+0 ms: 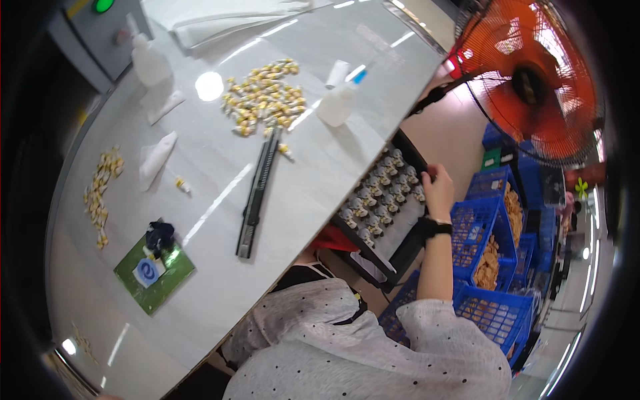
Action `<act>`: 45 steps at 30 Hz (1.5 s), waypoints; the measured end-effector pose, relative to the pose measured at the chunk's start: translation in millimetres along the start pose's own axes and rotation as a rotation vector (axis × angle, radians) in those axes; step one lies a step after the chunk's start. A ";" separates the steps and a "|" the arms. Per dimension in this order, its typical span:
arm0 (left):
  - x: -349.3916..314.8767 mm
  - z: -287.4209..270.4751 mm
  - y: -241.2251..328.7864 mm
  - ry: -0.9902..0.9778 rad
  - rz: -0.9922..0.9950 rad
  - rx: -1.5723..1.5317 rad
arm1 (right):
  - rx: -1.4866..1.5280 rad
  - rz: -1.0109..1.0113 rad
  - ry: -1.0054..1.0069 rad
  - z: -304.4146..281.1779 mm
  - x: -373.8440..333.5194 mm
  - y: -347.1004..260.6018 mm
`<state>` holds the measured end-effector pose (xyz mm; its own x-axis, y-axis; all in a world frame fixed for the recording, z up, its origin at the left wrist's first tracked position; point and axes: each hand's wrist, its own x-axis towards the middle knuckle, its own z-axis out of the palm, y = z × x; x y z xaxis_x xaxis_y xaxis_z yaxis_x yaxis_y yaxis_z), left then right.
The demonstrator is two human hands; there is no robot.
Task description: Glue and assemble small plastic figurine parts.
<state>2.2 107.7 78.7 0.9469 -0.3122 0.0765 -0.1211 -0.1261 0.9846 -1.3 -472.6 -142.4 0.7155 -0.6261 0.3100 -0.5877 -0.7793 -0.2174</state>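
My right hand is at the right rim of a black tray below the table's edge. Its fingers are curled by the nearest figures, and what they grip is hidden. Rows of small grey-and-white figures with touches of yellow stand in the tray on a pale liner. A black band circles my right wrist. My left hand cannot be made out; only a sliver of skin shows at the lower left edge. On the table lie a long black slotted bar and a pile of small yellow-and-white pieces.
White squeeze bottles stand on the table. A green board carries a dark lump. More small pieces lie left. An orange fan and blue crates are on the right.
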 end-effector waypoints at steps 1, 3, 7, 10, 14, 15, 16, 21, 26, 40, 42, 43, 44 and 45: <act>-9.0 2.9 -10.7 -0.155 -0.056 -0.305 | 0.178 -0.036 0.047 -13.6 1.9 -26.0; -15.3 18.0 -31.1 -0.284 -0.086 -0.716 | 0.376 -0.088 0.073 -38.1 1.8 -87.3; -11.0 51.3 -55.2 -0.016 -0.054 -1.464 | 0.831 -0.207 0.101 -81.6 1.3 -182.6; 5.5 76.3 -50.2 0.561 -0.017 -1.613 | 0.894 -0.363 -0.033 -83.1 16.0 -232.9; 7.2 88.2 -73.6 0.443 -0.197 -1.859 | 0.670 -0.535 -0.250 -57.1 32.8 -242.1; 6.1 91.2 -74.7 0.392 -0.200 -1.825 | 0.673 -0.569 -0.129 -53.5 27.7 -248.9; 4.7 91.3 -78.6 0.342 -0.208 -1.787 | 0.685 -0.530 -0.189 -60.6 16.7 -252.1; 10.0 88.6 -83.8 0.184 -0.208 -1.542 | 1.482 -0.516 -0.508 -100.9 -68.2 -277.3; 17.4 93.7 -85.5 0.110 -0.117 -1.389 | 1.750 -0.330 -0.842 -109.7 -125.0 -310.7; 10.7 92.7 -74.0 0.231 -0.132 -1.172 | 1.981 -0.354 -1.071 -114.0 -130.5 -331.1; 12.2 91.9 -71.7 0.228 -0.129 -1.120 | 1.974 -0.439 -1.047 -113.8 -129.4 -330.3; 12.8 91.7 -71.4 0.225 -0.124 -1.064 | 1.968 -0.438 -1.048 -114.3 -129.9 -330.2; 12.4 91.9 -72.3 0.230 -0.126 -1.067 | 1.954 -0.460 -1.023 -113.5 -131.6 -330.9; 11.9 92.3 -73.2 0.235 -0.108 -1.028 | 1.940 -0.482 -0.997 -112.9 -132.8 -331.2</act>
<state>-5.1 26.3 -7.0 0.9847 -0.1435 -0.0988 0.1733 0.7492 0.6393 55.7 -128.3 -7.1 0.9178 0.2421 0.3147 0.1636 0.4917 -0.8553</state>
